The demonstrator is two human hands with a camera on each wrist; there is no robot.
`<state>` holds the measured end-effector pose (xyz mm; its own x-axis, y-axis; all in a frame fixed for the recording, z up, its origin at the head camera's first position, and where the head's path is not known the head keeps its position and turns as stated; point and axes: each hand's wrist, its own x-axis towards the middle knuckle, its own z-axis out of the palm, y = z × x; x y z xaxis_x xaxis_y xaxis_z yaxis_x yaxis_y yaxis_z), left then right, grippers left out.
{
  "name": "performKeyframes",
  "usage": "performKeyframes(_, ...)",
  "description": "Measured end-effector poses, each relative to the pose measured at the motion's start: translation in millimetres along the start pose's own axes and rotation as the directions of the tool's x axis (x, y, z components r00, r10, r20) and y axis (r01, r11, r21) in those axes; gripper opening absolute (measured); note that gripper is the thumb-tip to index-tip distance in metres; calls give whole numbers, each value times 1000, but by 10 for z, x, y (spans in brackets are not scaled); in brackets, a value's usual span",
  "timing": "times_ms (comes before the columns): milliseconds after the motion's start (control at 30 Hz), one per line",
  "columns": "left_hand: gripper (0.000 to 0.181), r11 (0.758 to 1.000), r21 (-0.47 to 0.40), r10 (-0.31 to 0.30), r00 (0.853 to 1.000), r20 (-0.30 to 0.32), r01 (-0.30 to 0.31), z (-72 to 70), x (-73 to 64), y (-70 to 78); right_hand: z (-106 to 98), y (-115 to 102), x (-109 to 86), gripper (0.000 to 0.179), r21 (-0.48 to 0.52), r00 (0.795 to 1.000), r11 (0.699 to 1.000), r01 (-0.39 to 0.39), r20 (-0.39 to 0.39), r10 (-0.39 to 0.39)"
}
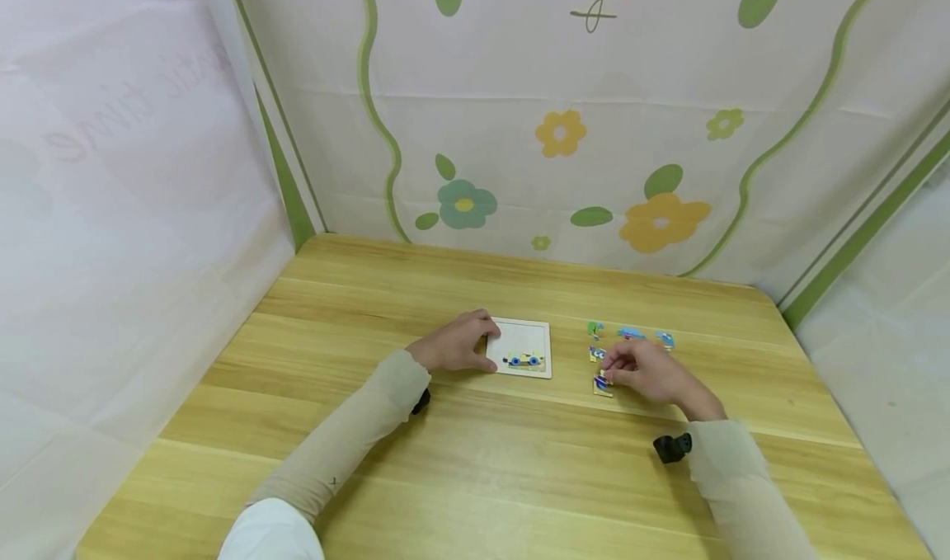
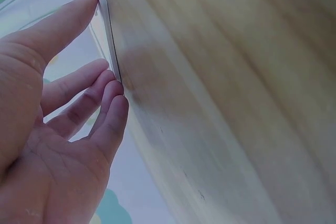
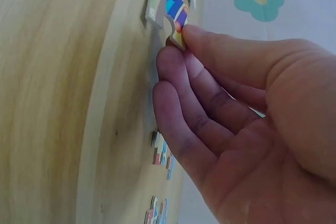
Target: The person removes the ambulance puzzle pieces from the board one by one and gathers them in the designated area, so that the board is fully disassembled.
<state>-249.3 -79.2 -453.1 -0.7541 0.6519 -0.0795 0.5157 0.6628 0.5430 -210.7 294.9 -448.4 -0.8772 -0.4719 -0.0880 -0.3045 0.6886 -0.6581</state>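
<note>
A white square puzzle board (image 1: 519, 335) lies on the table, with joined pieces showing a yellow vehicle with blue wheels (image 1: 525, 361) along its near side. My left hand (image 1: 458, 344) holds the board's left side, thumb by the near corner and fingertips by the far one. In the left wrist view, the thumb and fingertips meet the board's thin edge (image 2: 111, 40). To the right of the board, my right hand (image 1: 653, 372) pinches a puzzle piece (image 3: 177, 11) with purple and cream stripes between thumb and fingers. The piece is tilted, partly covered by the fingertips.
Several loose puzzle pieces lie beyond the right hand: a green one (image 1: 595, 329), a blue one (image 1: 631, 332) and another blue one (image 1: 665, 341). One more piece (image 1: 596, 353) is close to the right fingertips. Flower-printed cloth (image 1: 475, 131) stands behind the wooden table (image 1: 460, 461).
</note>
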Motion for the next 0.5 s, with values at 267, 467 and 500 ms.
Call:
performKeyframes(267,59,1000,4,1,1000,-4,-1,2,-9,7,43,-25,22,4,-89,1000,996,-8,-28,6)
performKeyframes(467,59,1000,13,-1,1000,-6,1,1,-12,9,61,-56,45,7,-162,999,987,-13,-42,6)
performKeyframes(500,59,1000,15,-2,1000,-4,2,-1,-12,12,56,-66,50,7,-169,999,985,-15,-43,8)
